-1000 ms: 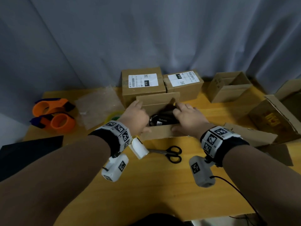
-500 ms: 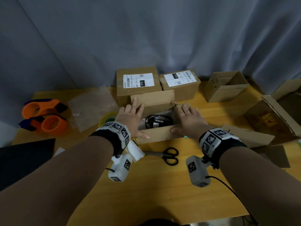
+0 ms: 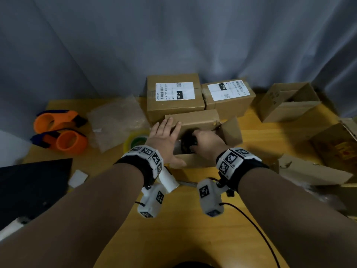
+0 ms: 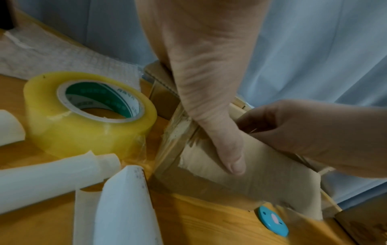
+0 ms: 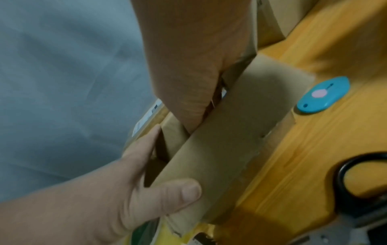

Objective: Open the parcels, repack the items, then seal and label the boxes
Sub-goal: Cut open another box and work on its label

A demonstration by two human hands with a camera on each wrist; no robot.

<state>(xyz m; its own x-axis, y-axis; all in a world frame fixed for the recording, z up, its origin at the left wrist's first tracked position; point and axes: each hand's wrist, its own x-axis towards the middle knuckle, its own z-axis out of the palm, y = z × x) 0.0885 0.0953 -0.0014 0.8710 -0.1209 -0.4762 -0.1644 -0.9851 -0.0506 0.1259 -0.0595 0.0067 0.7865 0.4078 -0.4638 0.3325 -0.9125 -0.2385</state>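
Cardboard box [image 3: 195, 122], small and open-topped, sits near the middle of the wooden worktop [image 3: 183, 229], its flaps up and a dark coiled item [image 3: 186, 141] lying inside; what the item is cannot be told. The left hand [image 3: 164, 140] lies along the box's left side with fingers straight and spread against the far flap, and in the left wrist view its thumb [image 4: 228, 149] presses flat on the near flap, so this grip is spread and not curled round anything. The right hand [image 3: 207, 144] reaches down into the box over the dark item with fingers bent; whether that grip pinches the item cannot be told, since the fingertips are hidden.

Just behind the open box, toward the worktop's far edge, stand two sealed boxes, a larger one [image 3: 173, 97] and a smaller one [image 3: 228, 97], each with a white shipping label on top. A roll of clear yellow tape [image 4: 83, 114] lies just left of the box, beside a sheet of bubble wrap [image 3: 116, 122]. Two orange tape dispensers [image 3: 59, 132] sit near the left edge. Curled white label backing [image 4: 56, 175] lies near the tape. A small blue oval tool [image 5: 323, 95] rests just in front of the box, with black-handled scissors [image 5: 360, 182] nearer the front edge. Two empty opened cartons, one [image 3: 287, 103] at the far right and one [image 3: 338, 144] by the right edge, stand well apart from the hands.
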